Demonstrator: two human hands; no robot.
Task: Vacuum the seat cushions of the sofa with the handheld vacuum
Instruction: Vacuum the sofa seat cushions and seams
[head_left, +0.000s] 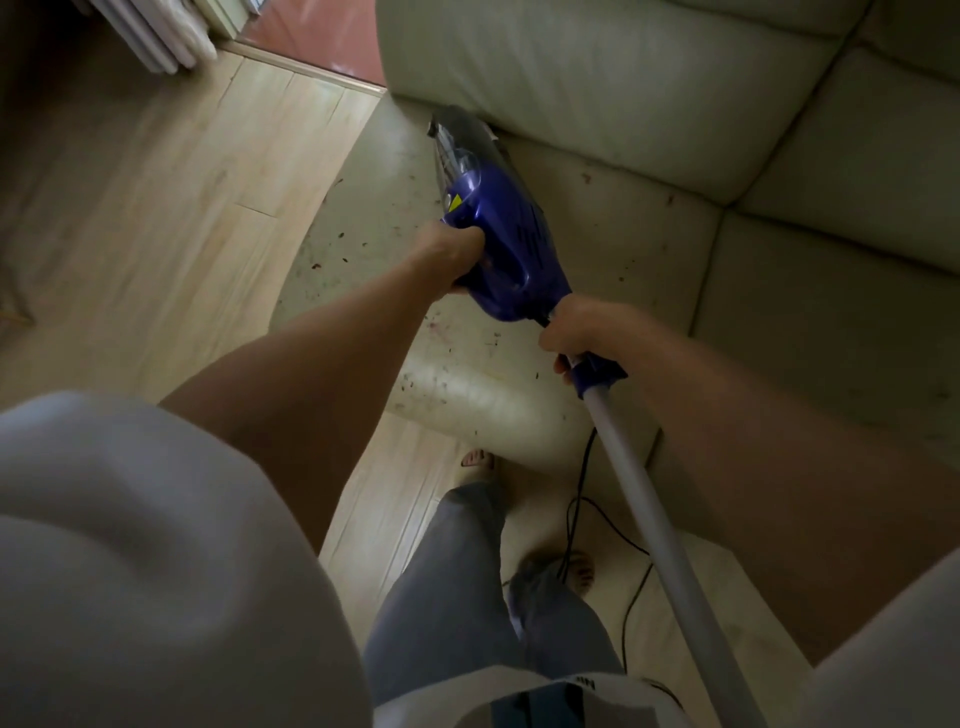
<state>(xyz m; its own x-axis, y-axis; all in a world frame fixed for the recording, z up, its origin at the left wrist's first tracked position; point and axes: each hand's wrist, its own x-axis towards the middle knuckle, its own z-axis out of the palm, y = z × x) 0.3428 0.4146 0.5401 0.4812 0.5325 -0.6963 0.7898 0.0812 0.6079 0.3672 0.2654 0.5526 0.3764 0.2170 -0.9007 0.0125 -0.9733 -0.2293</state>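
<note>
Item: blue plastic handheld vacuum (493, 223), dark translucent nozzle end resting at the far edge of the pale leather sofa seat cushion (597, 249), just beside the backrest seam. Grey tube handle (660, 519) ran back toward the near right; thin black cord (582, 499) trailed to the pale wooden floor (156, 208). Hands: 2. Left hand (452, 254) was wrapped around the body's grip; right hand (576, 332) was clenched on the blue collar where tube met body. Cushion carried scattered dark crumbs. Handling, judged: rigid shell, moderate weight, nose-heavy; the 2-point hold suited it. Cushion likely soft, yielding under pressure.
</note>
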